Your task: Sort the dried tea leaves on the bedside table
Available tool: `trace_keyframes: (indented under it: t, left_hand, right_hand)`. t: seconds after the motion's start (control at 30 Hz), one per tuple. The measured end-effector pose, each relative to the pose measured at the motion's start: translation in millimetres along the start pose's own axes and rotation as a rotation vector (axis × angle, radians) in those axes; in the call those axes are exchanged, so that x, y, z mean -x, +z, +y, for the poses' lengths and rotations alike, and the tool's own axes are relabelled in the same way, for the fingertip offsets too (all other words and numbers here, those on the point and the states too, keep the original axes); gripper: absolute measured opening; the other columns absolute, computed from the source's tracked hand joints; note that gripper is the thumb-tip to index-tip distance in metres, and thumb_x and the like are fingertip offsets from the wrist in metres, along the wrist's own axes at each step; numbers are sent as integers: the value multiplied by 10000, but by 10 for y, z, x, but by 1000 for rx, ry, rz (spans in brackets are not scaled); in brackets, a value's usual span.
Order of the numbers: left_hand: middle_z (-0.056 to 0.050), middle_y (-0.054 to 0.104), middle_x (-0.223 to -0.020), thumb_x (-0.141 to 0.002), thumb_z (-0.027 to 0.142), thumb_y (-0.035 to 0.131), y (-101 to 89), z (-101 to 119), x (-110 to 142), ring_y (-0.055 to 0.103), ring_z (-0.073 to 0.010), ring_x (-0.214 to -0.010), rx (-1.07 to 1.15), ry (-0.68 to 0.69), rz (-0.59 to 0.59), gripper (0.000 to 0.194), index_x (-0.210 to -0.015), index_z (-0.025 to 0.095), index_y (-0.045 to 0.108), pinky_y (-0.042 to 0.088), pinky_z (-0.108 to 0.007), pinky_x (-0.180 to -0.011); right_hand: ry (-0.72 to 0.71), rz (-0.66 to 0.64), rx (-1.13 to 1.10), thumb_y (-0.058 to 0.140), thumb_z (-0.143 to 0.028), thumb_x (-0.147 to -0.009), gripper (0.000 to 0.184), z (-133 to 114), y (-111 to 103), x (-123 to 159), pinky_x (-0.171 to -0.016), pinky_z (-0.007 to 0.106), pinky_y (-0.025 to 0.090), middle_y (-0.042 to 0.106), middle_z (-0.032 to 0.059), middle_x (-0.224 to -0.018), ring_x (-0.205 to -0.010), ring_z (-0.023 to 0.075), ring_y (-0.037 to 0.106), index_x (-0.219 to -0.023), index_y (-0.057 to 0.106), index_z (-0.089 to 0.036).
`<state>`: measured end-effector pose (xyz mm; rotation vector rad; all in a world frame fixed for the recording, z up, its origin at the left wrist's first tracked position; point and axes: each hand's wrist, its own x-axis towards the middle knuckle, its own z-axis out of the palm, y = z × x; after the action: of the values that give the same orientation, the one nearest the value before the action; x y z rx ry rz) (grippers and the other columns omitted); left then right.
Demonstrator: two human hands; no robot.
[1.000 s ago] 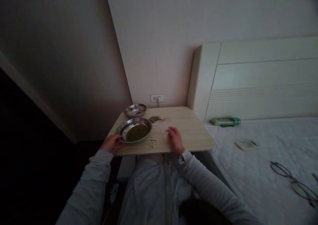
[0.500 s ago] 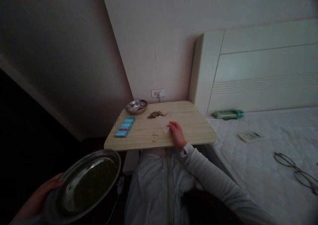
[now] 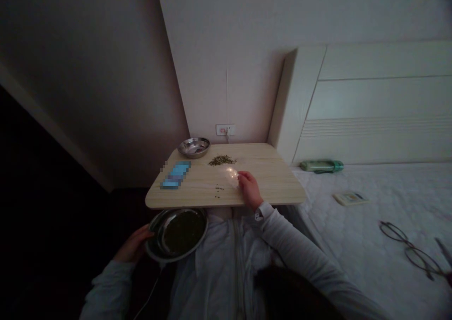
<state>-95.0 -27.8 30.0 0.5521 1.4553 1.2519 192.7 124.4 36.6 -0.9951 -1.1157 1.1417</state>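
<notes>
My left hand (image 3: 133, 245) grips the rim of a round metal plate (image 3: 176, 233) filled with small green grains, holding it below the front edge of the wooden table (image 3: 271, 178), over my lap. My right hand (image 3: 249, 188) rests on the table with fingers closed on a thin white card or slip (image 3: 230, 175). A small pile of green grains (image 3: 221, 160) lies just beyond that card, and a few loose grains (image 3: 219, 191) sit left of my right hand.
A small metal bowl (image 3: 193, 146) stands at the table's back left. A blurred blue flat object (image 3: 175, 174) lies on the left side. The bed on the right carries a green case (image 3: 321, 166), a small booklet (image 3: 349, 198) and eyeglasses (image 3: 409, 249).
My left hand lifted the plate of grains off the table, swung it down to the left, then brought it in under the table's front edge. The right hand stayed put.
</notes>
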Motion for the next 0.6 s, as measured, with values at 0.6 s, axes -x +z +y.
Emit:
trace_keyframes:
  t: [0.6]
  left_hand:
    - [18,548,-540,-517,224,508,859,-430,11,506,-137,-558,-14,173,-81,193,-682,127,531,368,-262,-556]
  right_hand:
    - [-112,-251,514,419,-230,-578,189,-50,36,59,-527,191,329,506,-30,-562,-513,66,421,-712,534,-162]
